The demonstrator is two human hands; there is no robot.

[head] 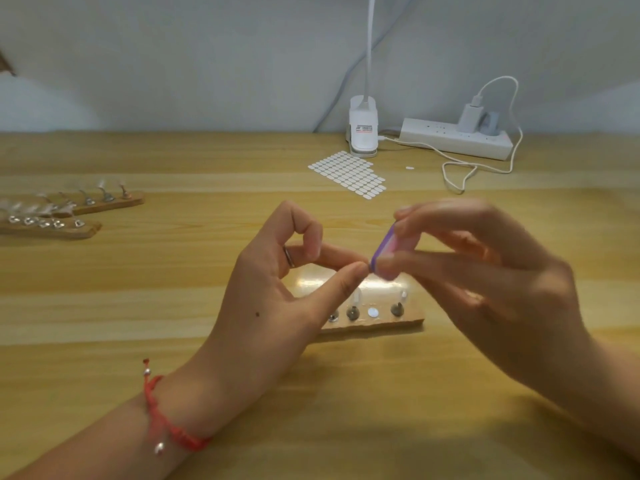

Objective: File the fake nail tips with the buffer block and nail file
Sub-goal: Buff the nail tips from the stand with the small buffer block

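Note:
My left hand (277,292) is raised over the table, thumb and fingertips pinched together around something too small to make out, probably a clear nail tip. My right hand (485,271), blurred, grips a small pink and purple buffer block (389,249) whose purple edge touches my left fingertips. Below the hands lies a wooden holder strip (377,322) with clear nail tips standing on metal clips and one white sticker dot. No separate nail file is visible.
Two more wooden strips (79,209) with clear nail tips lie at the far left. A sheet of white adhesive dots (349,174), a clip lamp base (362,128) and a power strip (457,138) with a charger and looped white cable sit at the back.

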